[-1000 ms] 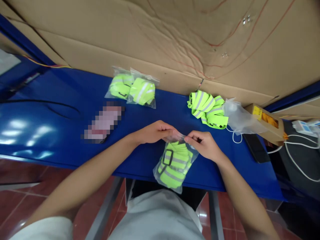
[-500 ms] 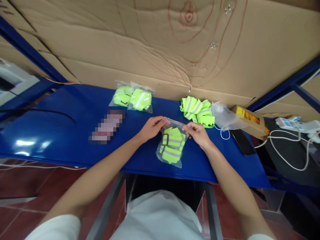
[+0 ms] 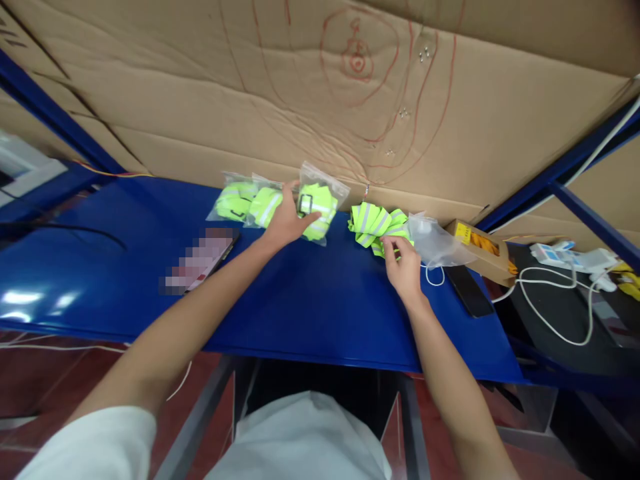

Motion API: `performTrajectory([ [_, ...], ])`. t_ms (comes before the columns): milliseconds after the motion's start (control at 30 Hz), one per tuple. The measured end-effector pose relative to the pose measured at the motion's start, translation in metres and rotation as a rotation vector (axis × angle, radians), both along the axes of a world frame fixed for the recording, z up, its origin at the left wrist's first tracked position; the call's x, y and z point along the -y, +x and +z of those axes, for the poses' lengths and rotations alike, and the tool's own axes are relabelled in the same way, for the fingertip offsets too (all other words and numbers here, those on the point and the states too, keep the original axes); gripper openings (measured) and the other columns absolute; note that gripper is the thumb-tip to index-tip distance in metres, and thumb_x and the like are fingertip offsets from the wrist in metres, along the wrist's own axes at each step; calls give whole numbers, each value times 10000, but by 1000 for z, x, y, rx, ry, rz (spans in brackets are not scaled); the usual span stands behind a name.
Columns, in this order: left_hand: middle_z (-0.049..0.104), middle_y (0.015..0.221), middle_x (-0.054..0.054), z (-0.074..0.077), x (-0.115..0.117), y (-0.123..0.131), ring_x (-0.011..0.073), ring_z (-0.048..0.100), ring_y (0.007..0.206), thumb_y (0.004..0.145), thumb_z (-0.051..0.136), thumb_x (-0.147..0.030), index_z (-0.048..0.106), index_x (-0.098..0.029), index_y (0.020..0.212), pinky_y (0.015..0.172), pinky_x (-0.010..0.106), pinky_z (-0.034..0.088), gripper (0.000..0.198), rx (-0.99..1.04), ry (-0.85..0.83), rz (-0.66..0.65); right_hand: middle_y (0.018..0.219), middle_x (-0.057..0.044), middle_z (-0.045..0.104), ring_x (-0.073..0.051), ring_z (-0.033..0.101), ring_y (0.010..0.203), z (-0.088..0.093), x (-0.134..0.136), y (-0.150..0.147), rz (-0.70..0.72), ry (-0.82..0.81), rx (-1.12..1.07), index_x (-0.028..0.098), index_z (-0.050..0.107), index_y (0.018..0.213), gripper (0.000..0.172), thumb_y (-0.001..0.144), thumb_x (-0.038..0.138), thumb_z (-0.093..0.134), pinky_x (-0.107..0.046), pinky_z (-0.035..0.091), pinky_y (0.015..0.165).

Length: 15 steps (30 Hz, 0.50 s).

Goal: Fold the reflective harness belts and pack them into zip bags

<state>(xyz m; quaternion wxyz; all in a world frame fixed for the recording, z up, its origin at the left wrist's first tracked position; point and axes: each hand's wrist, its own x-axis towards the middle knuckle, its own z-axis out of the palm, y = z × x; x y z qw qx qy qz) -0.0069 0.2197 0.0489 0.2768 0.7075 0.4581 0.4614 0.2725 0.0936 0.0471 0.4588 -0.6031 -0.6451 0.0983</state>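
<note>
A clear zip bag (image 3: 319,207) with a folded neon-yellow reflective strap and black buckle in it leans near the cardboard at the back of the blue table. My left hand (image 3: 287,220) is at its left side, fingers and thumb spread, the thumb across the bag's lower front. Just left of it are two similar filled bags, the nearer one (image 3: 264,205) partly behind my hand and the other (image 3: 235,200) farther left. My right hand (image 3: 404,267) has its fingertips pinched at the lower edge of a loose reflective strap bundle (image 3: 373,223).
An empty-looking clear bag (image 3: 435,240) lies right of the bundle, by a cardboard box (image 3: 483,247) with orange contents. A dark phone (image 3: 469,291) and white cables (image 3: 555,320) are at the right. Another phone (image 3: 200,260), its screen blurred, lies at the left. Upright cardboard (image 3: 200,100) backs the table (image 3: 310,300).
The filled bag has gone from between both hands at the table's middle to beside the other bags at the back. My right hand has left it and reached the loose strap bundle.
</note>
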Motion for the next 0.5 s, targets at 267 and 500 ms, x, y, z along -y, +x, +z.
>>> performTrajectory([
  [267, 277, 1684, 233, -23, 42, 21, 432, 207, 1590, 985, 530, -307, 513, -131, 1470, 1262, 643, 187, 517, -496, 214, 29, 1079, -123, 740, -255, 689, 990, -13, 2, -9, 85, -36, 241, 187, 730, 1128, 317, 1039, 332, 463, -375, 543, 900],
  [500, 543, 1492, 184, -22, 89, 27, 351, 545, 1374, 1020, 448, -201, 675, -171, 1262, 1154, 553, 443, 333, -551, 298, -285, 1546, -190, 514, -364, 437, 1455, 4, -39, -7, 37, -39, 643, 145, 542, 1487, 499, 997, 156, 445, -555, 317, 1207],
])
